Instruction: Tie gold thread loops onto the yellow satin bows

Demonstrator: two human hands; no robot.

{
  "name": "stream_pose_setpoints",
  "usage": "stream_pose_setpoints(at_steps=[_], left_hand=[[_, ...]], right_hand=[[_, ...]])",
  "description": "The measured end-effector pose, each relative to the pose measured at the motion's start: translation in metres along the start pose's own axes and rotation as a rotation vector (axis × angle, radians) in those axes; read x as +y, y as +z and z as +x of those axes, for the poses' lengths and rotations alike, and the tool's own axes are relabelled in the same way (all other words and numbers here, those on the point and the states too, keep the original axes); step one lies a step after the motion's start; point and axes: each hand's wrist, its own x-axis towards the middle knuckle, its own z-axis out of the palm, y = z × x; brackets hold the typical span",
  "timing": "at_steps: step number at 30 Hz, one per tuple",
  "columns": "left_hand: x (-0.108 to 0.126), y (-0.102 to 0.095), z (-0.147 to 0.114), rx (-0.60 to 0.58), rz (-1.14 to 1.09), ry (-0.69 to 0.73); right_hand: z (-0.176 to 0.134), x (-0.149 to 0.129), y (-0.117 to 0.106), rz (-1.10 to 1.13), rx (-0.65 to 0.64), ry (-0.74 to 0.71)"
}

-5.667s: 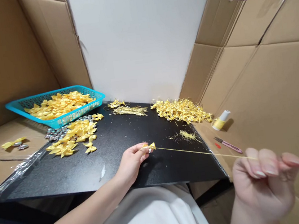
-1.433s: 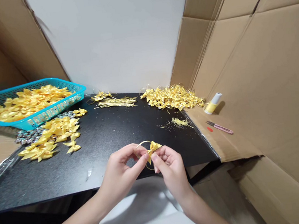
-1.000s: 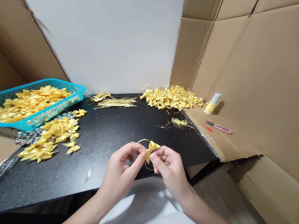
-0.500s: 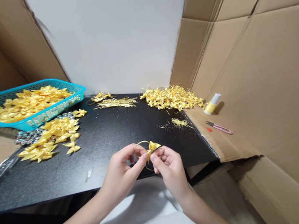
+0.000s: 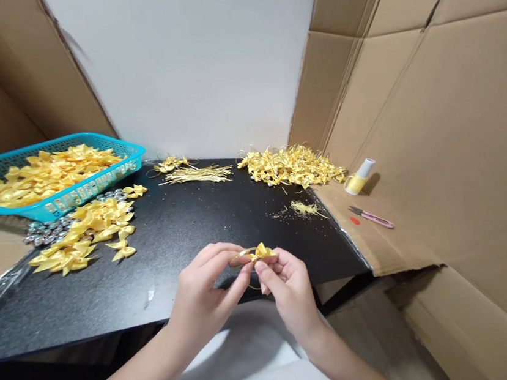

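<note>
Yellow bow (image 5: 262,251) in the pinch of left hand (image 5: 205,287) and right hand (image 5: 289,279), long axis crosswise, 1 end toward each.

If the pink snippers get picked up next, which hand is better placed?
Probably the right hand: the pink snippers lie on the cardboard on its side, farther from the left hand. It'd have to release the yellow bow first.

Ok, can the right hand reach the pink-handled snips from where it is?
Probably yes: the snips lie uncovered on the cardboard, and nothing visible blocks the way. But the right hand is holding the yellow bow, so it would likely have to let go first.
</note>
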Motion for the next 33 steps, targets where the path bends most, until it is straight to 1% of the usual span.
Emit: stream_pose_setpoints(at_steps=[3, 6, 11, 15, 25, 33], left_hand=[[0.001, -0.001, 0.002, 0.022, 0.037, 0.052], [0.003, -0.002, 0.004, 0.011, 0.052, 0.057], [0.005, -0.005, 0.007, -0.083, 0.035, -0.022], [0.006, -0.006, 0.007, -0.103, 0.018, -0.059], [0.000, -0.003, 0.001, -0.076, -0.005, -0.030], [0.000, 0.000, -0.004, -0.046, -0.023, 0.004]], right_hand=[[0.000, -0.001, 0.000, -0.001, 0.005, 0.011], [0.000, -0.001, 0.000, -0.004, -0.001, 0.010], [0.000, 0.000, -0.001, 0.003, 0.014, -0.001], [-0.001, 0.001, -0.001, 0.013, 0.023, -0.003], [-0.002, -0.002, 0.004, 0.020, 0.012, -0.021], [-0.002, 0.000, 0.006, 0.047, 0.032, -0.002]])
